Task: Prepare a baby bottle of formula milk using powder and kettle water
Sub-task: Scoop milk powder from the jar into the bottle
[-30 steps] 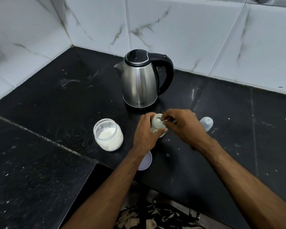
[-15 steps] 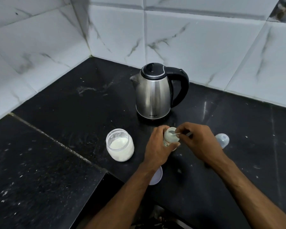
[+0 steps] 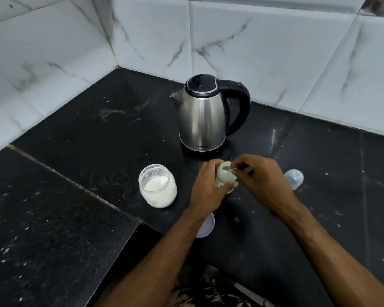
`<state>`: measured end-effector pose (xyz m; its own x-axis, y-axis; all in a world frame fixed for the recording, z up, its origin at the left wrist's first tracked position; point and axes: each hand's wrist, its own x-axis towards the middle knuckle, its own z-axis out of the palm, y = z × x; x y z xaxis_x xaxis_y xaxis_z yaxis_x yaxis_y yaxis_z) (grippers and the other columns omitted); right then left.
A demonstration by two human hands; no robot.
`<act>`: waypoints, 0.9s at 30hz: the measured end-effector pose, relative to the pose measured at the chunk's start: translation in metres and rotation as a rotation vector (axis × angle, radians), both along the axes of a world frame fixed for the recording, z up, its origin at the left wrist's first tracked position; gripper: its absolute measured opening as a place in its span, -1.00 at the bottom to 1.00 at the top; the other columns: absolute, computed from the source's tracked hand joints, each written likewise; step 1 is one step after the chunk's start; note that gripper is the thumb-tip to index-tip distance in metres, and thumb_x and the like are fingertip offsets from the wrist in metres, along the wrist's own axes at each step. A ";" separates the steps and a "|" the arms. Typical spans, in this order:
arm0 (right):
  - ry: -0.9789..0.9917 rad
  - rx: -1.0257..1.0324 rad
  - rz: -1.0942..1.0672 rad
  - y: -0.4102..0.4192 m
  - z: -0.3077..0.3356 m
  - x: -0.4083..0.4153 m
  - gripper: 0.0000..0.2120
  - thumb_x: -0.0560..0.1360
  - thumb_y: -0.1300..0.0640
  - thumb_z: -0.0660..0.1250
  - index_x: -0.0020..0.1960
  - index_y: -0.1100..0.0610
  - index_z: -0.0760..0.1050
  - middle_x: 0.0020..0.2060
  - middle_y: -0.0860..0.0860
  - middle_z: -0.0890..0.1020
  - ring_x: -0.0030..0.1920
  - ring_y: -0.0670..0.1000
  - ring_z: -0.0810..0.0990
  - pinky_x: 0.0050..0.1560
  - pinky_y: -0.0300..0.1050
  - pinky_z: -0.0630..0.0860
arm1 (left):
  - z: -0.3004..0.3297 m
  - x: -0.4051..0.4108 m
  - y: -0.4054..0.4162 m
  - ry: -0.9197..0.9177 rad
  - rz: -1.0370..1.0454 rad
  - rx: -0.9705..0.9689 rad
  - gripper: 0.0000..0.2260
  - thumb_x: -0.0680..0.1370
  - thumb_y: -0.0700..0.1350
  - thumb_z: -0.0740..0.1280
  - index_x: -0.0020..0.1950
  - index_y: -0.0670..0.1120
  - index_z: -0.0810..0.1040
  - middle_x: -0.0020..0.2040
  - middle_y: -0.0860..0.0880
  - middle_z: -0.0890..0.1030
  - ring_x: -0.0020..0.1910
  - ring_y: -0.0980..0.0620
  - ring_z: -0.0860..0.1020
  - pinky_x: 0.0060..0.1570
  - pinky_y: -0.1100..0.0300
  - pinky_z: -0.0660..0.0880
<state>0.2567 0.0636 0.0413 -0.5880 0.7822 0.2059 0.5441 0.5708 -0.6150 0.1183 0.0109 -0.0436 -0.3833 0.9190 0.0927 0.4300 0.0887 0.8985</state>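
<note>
My left hand (image 3: 206, 187) grips a small pale baby bottle (image 3: 225, 176) that stands on the black counter (image 3: 98, 134), mouth open upward. My right hand (image 3: 262, 182) pinches a small spoon (image 3: 228, 169) whose bowl sits over the bottle's mouth. An open clear jar of white powder (image 3: 157, 186) stands just left of my left hand. A steel kettle (image 3: 203, 116) with a black lid and handle stands right behind the bottle, spout to the left.
The clear bottle cap (image 3: 294, 178) lies on the counter right of my right hand. A white round lid (image 3: 206, 226) lies half under my left wrist near the counter's front edge. White marble-look tiled walls close the corner behind and on the left.
The camera has tilted up and the scene sits lower in the frame. Both hands stay at the bottle; the spoon's bowl now shows over the bottle's mouth.
</note>
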 end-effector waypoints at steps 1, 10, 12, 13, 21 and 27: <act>0.044 0.044 -0.012 -0.001 0.001 0.000 -0.88 0.48 0.26 0.44 0.00 0.13 0.63 -0.13 0.01 0.68 -0.13 -0.01 0.62 -0.08 -0.11 0.57 | 0.000 0.000 0.000 0.000 0.000 0.002 -0.52 0.37 -0.02 0.58 0.20 0.07 0.46 0.15 0.13 0.50 0.13 0.16 0.51 0.13 0.08 0.54; 0.196 0.002 -0.093 -0.006 0.001 0.001 -0.90 0.48 0.26 0.43 0.00 0.15 0.63 -0.14 -0.03 0.68 -0.15 -0.08 0.64 -0.11 -0.22 0.58 | 0.000 0.001 0.000 0.010 0.003 -0.009 -0.53 0.37 -0.02 0.59 0.18 0.08 0.45 0.12 0.13 0.50 0.07 0.28 0.48 0.03 0.39 0.43; 0.289 -0.052 -0.161 -0.007 -0.002 0.001 -0.90 0.48 0.26 0.43 -0.01 0.14 0.63 -0.15 -0.05 0.68 -0.15 -0.13 0.64 -0.11 -0.33 0.55 | -0.001 0.001 0.000 0.009 0.011 -0.003 -0.52 0.36 -0.03 0.60 0.18 0.06 0.46 0.12 0.11 0.51 0.08 0.23 0.50 0.07 0.29 0.48; 0.352 -0.082 -0.199 -0.008 -0.003 0.001 -0.90 0.48 0.27 0.43 -0.01 0.14 0.63 -0.15 -0.06 0.68 -0.14 -0.15 0.64 -0.11 -0.37 0.54 | -0.002 0.001 0.000 0.008 0.011 -0.003 -0.51 0.36 -0.03 0.60 0.19 0.06 0.46 0.13 0.10 0.50 0.10 0.19 0.50 0.10 0.22 0.51; 0.706 -0.312 -0.370 -0.002 -0.005 0.005 -0.90 0.49 0.30 0.44 -0.01 0.19 0.61 -0.18 0.06 0.70 -0.17 -0.02 0.68 -0.14 -0.15 0.62 | -0.003 0.001 -0.001 -0.014 0.020 0.014 -0.48 0.33 0.04 0.58 0.18 0.19 0.40 0.13 0.16 0.49 0.14 0.11 0.54 0.15 -0.03 0.56; 0.858 -0.497 -0.436 -0.004 -0.003 0.006 -0.91 0.51 0.32 0.40 0.01 0.24 0.58 -0.22 0.13 0.67 -0.23 -0.04 0.66 -0.23 -0.22 0.60 | -0.005 0.001 -0.003 -0.061 0.032 0.001 -0.25 0.26 0.14 0.61 0.36 0.00 0.41 0.23 0.05 0.49 0.21 0.08 0.50 0.20 0.01 0.53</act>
<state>0.2622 0.0598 0.0385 -0.0494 0.9986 0.0183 -0.0824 0.0142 -0.9965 0.1197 0.0080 -0.0483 -0.4177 0.9059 0.0689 0.3713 0.1010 0.9230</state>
